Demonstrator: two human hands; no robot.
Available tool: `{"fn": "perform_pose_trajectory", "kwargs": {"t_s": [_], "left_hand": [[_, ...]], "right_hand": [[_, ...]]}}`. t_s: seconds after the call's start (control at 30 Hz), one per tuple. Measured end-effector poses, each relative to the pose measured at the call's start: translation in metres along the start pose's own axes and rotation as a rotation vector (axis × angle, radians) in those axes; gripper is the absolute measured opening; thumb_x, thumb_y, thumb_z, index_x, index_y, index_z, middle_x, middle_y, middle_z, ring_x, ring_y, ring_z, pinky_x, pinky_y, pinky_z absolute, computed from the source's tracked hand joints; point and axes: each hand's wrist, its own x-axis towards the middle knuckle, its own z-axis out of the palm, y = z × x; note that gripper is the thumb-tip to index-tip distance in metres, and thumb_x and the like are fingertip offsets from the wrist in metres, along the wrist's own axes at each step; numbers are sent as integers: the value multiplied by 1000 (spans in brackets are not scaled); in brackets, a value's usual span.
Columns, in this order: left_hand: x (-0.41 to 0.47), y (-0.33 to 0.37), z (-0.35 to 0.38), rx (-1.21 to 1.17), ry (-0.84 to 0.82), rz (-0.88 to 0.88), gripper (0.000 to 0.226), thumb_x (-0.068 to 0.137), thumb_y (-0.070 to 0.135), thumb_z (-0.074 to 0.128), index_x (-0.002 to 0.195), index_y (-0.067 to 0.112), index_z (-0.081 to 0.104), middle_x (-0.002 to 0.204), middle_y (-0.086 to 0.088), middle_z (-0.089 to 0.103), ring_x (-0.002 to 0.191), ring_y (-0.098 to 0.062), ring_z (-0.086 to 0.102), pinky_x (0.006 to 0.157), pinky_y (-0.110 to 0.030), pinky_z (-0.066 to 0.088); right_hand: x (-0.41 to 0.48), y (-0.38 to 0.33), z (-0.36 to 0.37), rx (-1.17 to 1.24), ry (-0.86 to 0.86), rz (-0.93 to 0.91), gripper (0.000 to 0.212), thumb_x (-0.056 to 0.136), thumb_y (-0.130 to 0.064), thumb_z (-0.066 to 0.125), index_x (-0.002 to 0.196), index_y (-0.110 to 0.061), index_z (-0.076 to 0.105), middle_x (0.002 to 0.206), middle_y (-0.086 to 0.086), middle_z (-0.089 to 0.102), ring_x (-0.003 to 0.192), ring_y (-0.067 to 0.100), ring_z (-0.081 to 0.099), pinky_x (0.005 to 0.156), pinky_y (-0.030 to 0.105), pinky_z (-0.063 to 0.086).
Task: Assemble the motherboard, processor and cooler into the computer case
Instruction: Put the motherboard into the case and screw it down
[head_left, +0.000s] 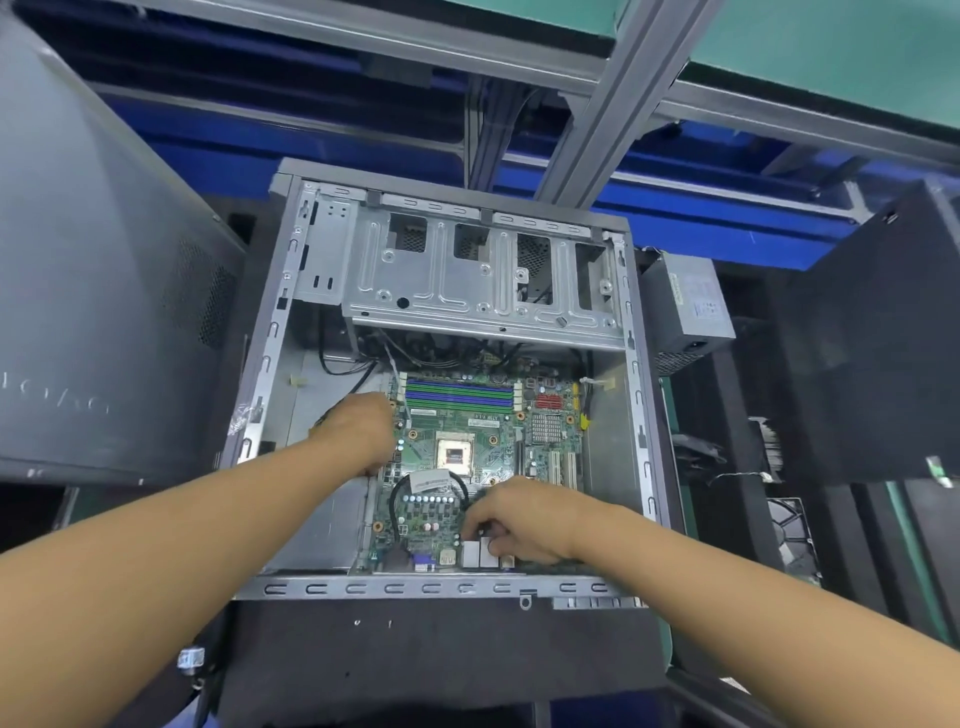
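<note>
Fingers of left hand (358, 431) tight on motherboard (470, 423) edge, those of right hand (524, 519) around rear ports (470, 554).

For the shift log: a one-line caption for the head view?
Left hand holds the motherboard by its left edge, right hand grips its rear ports, inside the open computer case.

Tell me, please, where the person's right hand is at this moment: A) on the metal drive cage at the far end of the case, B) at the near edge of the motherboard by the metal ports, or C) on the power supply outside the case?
B: the right hand sits at the near edge of the motherboard, fingers curled on the metal ports, inside the case.
</note>
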Motion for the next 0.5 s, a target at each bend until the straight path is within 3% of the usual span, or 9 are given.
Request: {"fn": "perform_pose_trajectory", "kwargs": {"t_s": [0.1, 0.17, 0.23, 0.3, 0.37, 0.43, 0.5], "left_hand": [[0, 1, 2, 14, 7, 18, 21, 82, -9, 63, 70, 7, 56, 72, -8, 64, 77, -23, 71, 71, -31, 59], [1, 0, 2, 22, 10, 17, 21, 81, -9, 63, 70, 7, 55, 71, -8, 63, 73, -23, 69, 70, -31, 60], [2, -1, 1, 36, 2, 14, 19, 80, -9, 64, 70, 7, 58, 68, -8, 63, 68, -22, 67, 68, -30, 59], [-1, 0, 0, 50, -6, 29, 14, 80, -8, 63, 77, 5, 62, 72, -8, 66, 67, -22, 66, 68, -29, 60], [-3, 0, 0, 74, 18, 57, 14, 80, -7, 61, 86, 6, 60, 74, -6, 62, 71, -21, 64, 66, -28, 57], [-2, 0, 3, 74, 56, 79, 17, 81, -6, 58, 84, 9, 51, 72, -3, 50, 74, -20, 57, 66, -27, 51], [-1, -1, 6, 63, 69, 92, 16, 82, -5, 55, 82, 9, 48, 74, -3, 47, 78, -22, 55, 75, -31, 53]], "right_hand": [[-5, -3, -3, 22, 3, 49, 30, 100, -16, 56, 127, -25, 66, 116, 4, 68, 100, 21, 61, 90, 31, 49], [-8, -3, -7, 102, 152, 161, 26, 103, -17, 50, 121, -21, 67, 119, 5, 69, 97, 22, 63, 87, 31, 51], [-7, 1, -18, 140, 391, 355, 21, 102, -10, 47, 115, -12, 63, 115, 11, 68, 86, 24, 61, 76, 31, 50], [-4, 6, -35, -28, 495, 569, 23, 94, -2, 55, 117, -5, 55, 123, 17, 59, 90, 29, 63, 73, 36, 52], [1, 12, -51, -282, 444, 677, 47, 89, -4, 64, 133, 1, 47, 133, 19, 47, 107, 33, 63, 77, 37, 54], [8, 16, -62, -486, 323, 710, 49, 92, -9, 60, 138, 0, 47, 133, 19, 47, 113, 33, 60, 74, 36, 53], [16, 13, -66, -619, 220, 740, 47, 94, -11, 55, 140, -1, 46, 133, 20, 51, 111, 34, 61, 74, 35, 54]]}}
